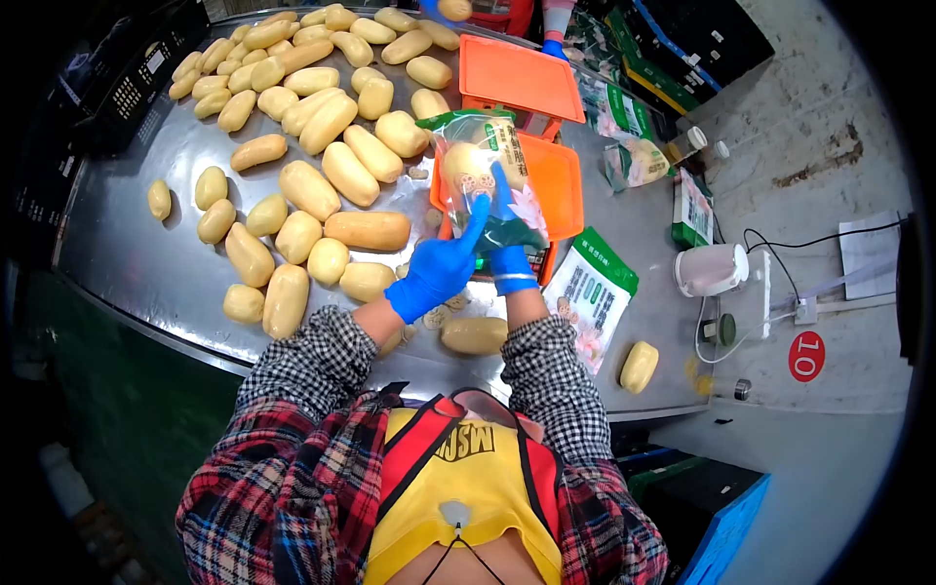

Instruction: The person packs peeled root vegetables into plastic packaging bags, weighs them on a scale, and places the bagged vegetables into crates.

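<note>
Bright metal covers the table [127,244] across this workroom, and pale roots [308,190] lie scattered over its left half, with a stained wall [809,127] rising beyond the right edge. Across the far side I can make out another worker's blue glove [554,49].

Nearest the person's chest, both gloved hands are busy at one filled plastic bag [476,161], which is above an orange tray [565,195]; whether its lower end touches the tray I cannot tell. Pale roots show through the clear front. A flat printed packet [590,292] lies just to the right.

To my mind, this bag asks for a palm under the weight, since smooth, wet-looking roots could slide and drag the film sideways. A flat fingertip would be kinder to the plastic than a hard pinch, and the green-edged end is best held higher, so that nothing slips out if it is unsealed.

As for the fingers, the left hand [434,276] has its index stretched long against the bag's front, the others curled toward the palm; whether they grip a fold, I cannot tell. The right hand [511,265] is at the bag's lower end, mostly covered by it, so how wide its fingers stand is hidden from me.
</note>
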Demonstrator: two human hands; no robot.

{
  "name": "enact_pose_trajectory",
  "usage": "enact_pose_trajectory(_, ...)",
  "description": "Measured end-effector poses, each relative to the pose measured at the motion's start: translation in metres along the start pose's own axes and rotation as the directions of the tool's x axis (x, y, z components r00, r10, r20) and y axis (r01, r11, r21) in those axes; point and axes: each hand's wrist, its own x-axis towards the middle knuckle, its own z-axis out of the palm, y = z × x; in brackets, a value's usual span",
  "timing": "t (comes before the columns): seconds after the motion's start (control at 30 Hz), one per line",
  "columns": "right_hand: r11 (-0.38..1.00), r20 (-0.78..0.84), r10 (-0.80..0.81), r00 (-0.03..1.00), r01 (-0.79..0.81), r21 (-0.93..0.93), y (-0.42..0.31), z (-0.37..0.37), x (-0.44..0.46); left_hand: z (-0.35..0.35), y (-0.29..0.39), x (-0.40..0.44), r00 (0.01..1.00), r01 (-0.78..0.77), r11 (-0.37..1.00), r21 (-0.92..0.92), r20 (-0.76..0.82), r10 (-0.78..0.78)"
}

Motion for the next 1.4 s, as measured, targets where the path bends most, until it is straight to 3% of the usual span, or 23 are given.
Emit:
enact_pose_trajectory(0.07, 0.996, 0.038, 0.035, 0.999, -0.032, -0.08, 0.0, -0.011, -0.009, 0.006, 0.008, 0.0, 1.0, 0.025, 1.0, -0.011, -0.011, -0.025)
enact_pose_trajectory(0.2, 0.966, 0.1, 0.085, 0.991, -0.058, -0.252, 0.003, -0.01, -0.018, 0.009, 0.004, 0.002, 0.993, -0.112, 0.994, 0.008, -0.031, 0.112)
enact_pose_trajectory(0.27, 0.957, 0.132, 0.123, 0.984, -0.083, -0.277, 0.003, -0.01, -0.013, 0.015, 0.0, 0.001, 0.993, -0.113, 0.993, 0.044, -0.023, 0.114)
enact_pose_trajectory(0.37, 0.95, 0.175, 0.162, 0.971, -0.106, -0.293, 0.004, -0.013, 0.001, 0.022, 0.003, -0.007, 0.98, -0.155, 0.985, 0.082, 0.141, 0.142)
enact_pose_trajectory(0.5, 0.943, 0.227, 0.2, 0.953, -0.125, -0.309, 0.003, -0.013, 0.011, 0.023, 0.005, -0.012, 0.992, -0.101, 0.993, 0.059, 0.083, 0.095)
enact_pose_trajectory(0.63, 0.923, 0.275, 0.277, 0.921, -0.175, -0.343, 0.005, -0.013, -0.002, 0.029, -0.007, -0.022, 0.985, -0.109, 0.993, 0.039, 0.135, 0.103)
enact_pose_trajectory(0.7, 0.888, 0.306, 0.363, 0.88, -0.226, -0.401, -0.005, -0.022, -0.015, 0.0, 0.008, -0.022, 0.971, 0.191, 0.92, -0.343, 0.201, -0.127)
enact_pose_trajectory(0.77, 0.868, 0.283, 0.306, 0.909, -0.145, -0.475, -0.021, -0.036, -0.037, -0.001, 0.006, -0.022, 0.882, 0.468, 0.679, -0.566, 0.258, -0.394)
enact_pose_trajectory(0.83, 0.832, 0.164, -0.144, 0.976, 0.209, -0.515, -0.029, -0.053, -0.07, 0.023, -0.013, -0.036, 0.669, 0.664, 0.363, -0.654, 0.303, -0.678)
enact_pose_trajectory(0.87, 0.825, 0.077, -0.174, 0.982, 0.188, -0.533, -0.05, -0.058, -0.091, 0.006, -0.009, -0.024, 0.503, 0.812, 0.136, -0.567, 0.563, -0.655)
enact_pose_trajectory(0.93, 0.864, -0.084, -0.223, 0.971, 0.157, -0.478, -0.058, -0.085, -0.128, 0.008, -0.005, -0.009, 0.415, 0.855, -0.137, -0.499, 0.82, -0.394)
enact_pose_trajectory(0.97, 0.885, -0.095, -0.11, 0.989, 0.054, -0.463, -0.06, -0.11, -0.141, 0.022, 0.005, 0.014, 0.361, 0.884, -0.238, -0.403, 0.911, -0.201)
enact_pose_trajectory(1.03, 0.908, -0.111, -0.001, 0.994, -0.046, -0.416, -0.083, -0.163, -0.169, 0.039, 0.045, 0.046, 0.528, 0.842, 0.028, -0.539, 0.811, -0.251)
enact_pose_trajectory(1.07, 0.907, -0.162, -0.038, 0.986, -0.033, -0.419, -0.086, -0.183, -0.185, 0.114, -0.047, 0.055, 0.621, 0.783, 0.051, -0.62, 0.776, -0.113)
enact_pose_trajectory(1.1, 0.903, -0.217, -0.084, 0.973, -0.017, -0.429, -0.063, -0.214, -0.211, 0.114, 0.006, 0.067, 0.755, 0.653, 0.084, -0.753, 0.636, -0.158)
enact_pose_trajectory(1.13, 0.884, -0.309, -0.168, 0.936, 0.004, -0.468, -0.064, -0.233, -0.225, 0.11, 0.018, 0.111, 0.801, 0.578, 0.103, -0.809, 0.587, 0.118)
enact_pose_trajectory(1.17, 0.864, -0.358, -0.254, 0.899, 0.045, -0.501, -0.066, -0.244, -0.232, 0.085, 0.071, 0.134, 0.847, 0.529, 0.334, -0.78, 0.506, -0.162)
enact_pose_trajectory(1.2, 0.862, -0.423, -0.282, 0.861, 0.034, -0.506, -0.061, -0.247, -0.235, 0.07, 0.08, 0.156, 0.871, 0.453, 0.308, -0.837, 0.488, 0.046)
enact_pose_trajectory(1.23, 0.857, -0.472, -0.316, 0.823, 0.034, -0.514, -0.065, -0.257, -0.24, 0.047, 0.126, 0.164, 0.871, 0.429, 0.279, -0.859, 0.475, 0.124)
enact_pose_trajectory(1.27, 0.941, -0.512, -0.204, 0.834, 0.022, -0.339, -0.071, -0.263, -0.246, 0.036, 0.151, 0.161, 0.903, 0.307, 0.316, -0.898, 0.379, 0.201)
enact_pose_trajectory(1.3, 0.989, -0.519, -0.101, 0.849, 0.026, -0.149, -0.085, -0.27, -0.25, 0.04, 0.153, 0.165, 0.906, -0.019, 0.472, -0.882, 0.184, 0.381)
enact_pose_trajectory(1.37, 0.962, -0.568, -0.128, 0.813, -0.038, -0.272, -0.119, -0.286, -0.283, 0.036, 0.23, 0.106, 0.929, -0.014, 0.354, -0.935, 0.119, 0.35)
enact_pose_trajectory(1.4, 0.952, -0.617, -0.236, 0.751, 0.052, -0.301, -0.118, -0.29, -0.295, 0.045, 0.24, 0.091, 0.895, 0.067, 0.312, -0.948, 0.195, 0.402)
